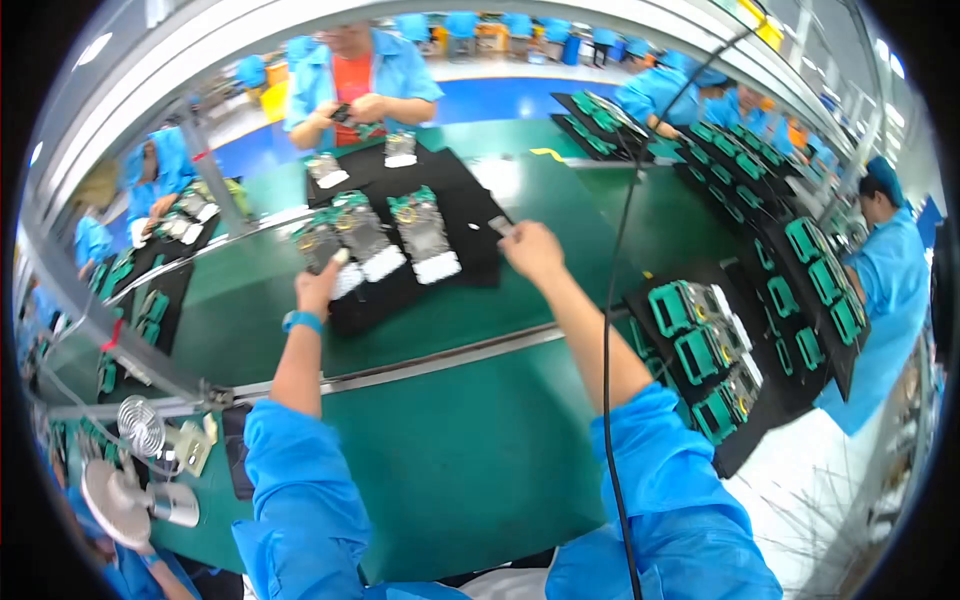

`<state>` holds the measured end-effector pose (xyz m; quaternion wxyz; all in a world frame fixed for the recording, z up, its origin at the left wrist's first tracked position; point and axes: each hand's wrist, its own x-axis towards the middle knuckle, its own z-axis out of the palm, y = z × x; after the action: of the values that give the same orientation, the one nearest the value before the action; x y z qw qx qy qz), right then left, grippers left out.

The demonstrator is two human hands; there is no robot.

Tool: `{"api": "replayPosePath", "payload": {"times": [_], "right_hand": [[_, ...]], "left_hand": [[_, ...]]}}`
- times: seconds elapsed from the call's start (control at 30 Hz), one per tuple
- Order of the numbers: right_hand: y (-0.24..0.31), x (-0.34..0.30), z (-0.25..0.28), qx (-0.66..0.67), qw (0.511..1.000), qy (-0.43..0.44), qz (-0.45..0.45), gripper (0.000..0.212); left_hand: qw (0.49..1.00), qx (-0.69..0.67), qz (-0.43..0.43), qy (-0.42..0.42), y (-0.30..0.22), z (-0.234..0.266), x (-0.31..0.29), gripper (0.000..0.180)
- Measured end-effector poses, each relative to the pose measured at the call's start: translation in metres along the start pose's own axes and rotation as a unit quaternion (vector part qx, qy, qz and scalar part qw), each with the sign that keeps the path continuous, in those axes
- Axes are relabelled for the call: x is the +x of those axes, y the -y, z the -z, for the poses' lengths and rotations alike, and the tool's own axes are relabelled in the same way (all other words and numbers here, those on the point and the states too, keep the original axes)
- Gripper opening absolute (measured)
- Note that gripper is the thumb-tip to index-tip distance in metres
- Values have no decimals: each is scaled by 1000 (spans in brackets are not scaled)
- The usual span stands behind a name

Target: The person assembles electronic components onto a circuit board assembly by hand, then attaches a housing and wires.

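Observation:
My left hand, with a blue wristband, grips the lower part of the leftmost circuit-board assembly, a green board with a grey metal plate and a white lower end. Its thumb has a pale cover on the tip. Two similar assemblies, a middle one and a right one, lie beside it on a black mat. Off the mat's right edge, my right hand pinches a small flat grey piece between thumb and fingers. What lies under my left fingers is hidden.
Across the green table a co-worker handles a small dark part. Green frames lie on a black mat at right. A black cable hangs before my right arm. Metal posts and a white fan stand at left.

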<state>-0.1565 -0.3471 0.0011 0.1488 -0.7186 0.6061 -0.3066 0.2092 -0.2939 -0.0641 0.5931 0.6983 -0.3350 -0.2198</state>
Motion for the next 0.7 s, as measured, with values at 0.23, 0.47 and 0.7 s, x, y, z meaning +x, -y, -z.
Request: {"api": "replayPosePath", "payload": {"times": [0.23, 0.47, 0.7], "right_hand": [[5, -228, 76, -62, 987, 112, 98, 9], [-141, -302, 261, -274, 891, -282, -227, 27], [-231, -345, 273, 115, 896, -235, -359, 47]], "left_hand": [[872, 273, -343, -220, 14, 8, -39, 85], [852, -78, -186, 483, -59, -63, -286, 25], [746, -228, 216, 587, -104, -175, -413, 51]]}}
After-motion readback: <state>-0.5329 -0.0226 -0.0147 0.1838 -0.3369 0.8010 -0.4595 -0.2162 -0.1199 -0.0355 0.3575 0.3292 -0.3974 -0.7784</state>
